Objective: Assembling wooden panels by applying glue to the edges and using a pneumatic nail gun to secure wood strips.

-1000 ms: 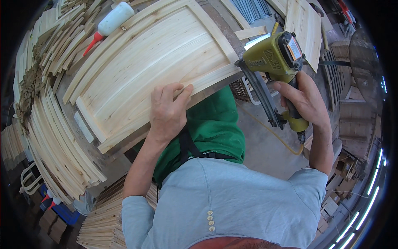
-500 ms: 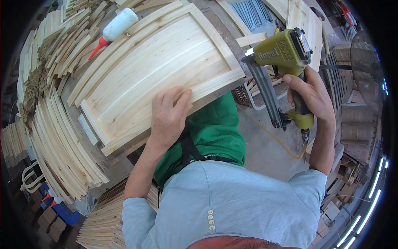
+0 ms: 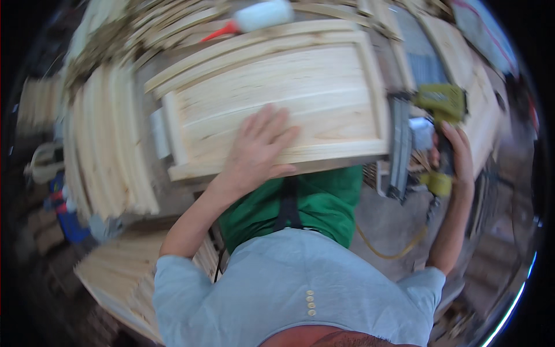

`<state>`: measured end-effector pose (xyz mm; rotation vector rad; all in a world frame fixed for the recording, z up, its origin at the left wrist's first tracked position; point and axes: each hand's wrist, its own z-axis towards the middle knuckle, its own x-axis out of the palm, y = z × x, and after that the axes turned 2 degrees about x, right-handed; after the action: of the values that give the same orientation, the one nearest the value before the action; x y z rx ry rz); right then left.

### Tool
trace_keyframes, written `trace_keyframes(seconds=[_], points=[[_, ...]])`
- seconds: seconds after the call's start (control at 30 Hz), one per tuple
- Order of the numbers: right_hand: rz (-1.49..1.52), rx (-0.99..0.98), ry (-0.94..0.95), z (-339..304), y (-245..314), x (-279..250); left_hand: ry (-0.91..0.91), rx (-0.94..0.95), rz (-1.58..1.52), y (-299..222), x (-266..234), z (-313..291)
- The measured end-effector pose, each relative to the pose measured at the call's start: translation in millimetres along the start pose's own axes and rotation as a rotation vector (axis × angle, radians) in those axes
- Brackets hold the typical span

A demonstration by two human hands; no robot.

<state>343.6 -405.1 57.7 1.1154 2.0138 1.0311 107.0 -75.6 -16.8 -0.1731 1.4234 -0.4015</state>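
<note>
Down at the bottom of the frame it's just your light blue shirt and the green apron (image 3: 324, 199), so nothing much to see until your arms reach up.

Your left hand (image 3: 257, 151) sits flat on the framed wooden panel (image 3: 277, 98) around mid-frame, fingers spread and pressing down on the near edge, no pinch at all. Looks to me like you're pinning the panel down so it doesn't slide.

Over on the right of the frame your right hand (image 3: 457, 159) is wrapped around the handle of the yellow-green nail gun (image 3: 430, 130), fingers closed on the grip. Can't tell whether a finger is on the trigger. The gun sits just beside the panel's right-hand frame piece, with its long magazine running down alongside that edge; it's too blurry to say whether the nose touches the wood.

My read: you're at the fastening stage, lining up a shot into that right side rail. The next move calls for the nose seated square on the frame joint, and for your left hand staying well away from the line of fire.

Farther up, a white glue bottle with a red tip (image 3: 254, 17) lies past the panel's far edge, and stacks of curved wood strips (image 3: 101, 156) fan down the left side of the frame.
</note>
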Motion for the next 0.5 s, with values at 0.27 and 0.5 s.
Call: trace_keyframes(seconds=[0.27,0.5], points=[[0.137,-0.013,0.030,6,-27,-20,-0.102,0.003,-0.086,2,8,-1],[0.107,-0.014,0.056,4,-20,-7,-0.137,-0.028,-0.103,7,-1,-15]])
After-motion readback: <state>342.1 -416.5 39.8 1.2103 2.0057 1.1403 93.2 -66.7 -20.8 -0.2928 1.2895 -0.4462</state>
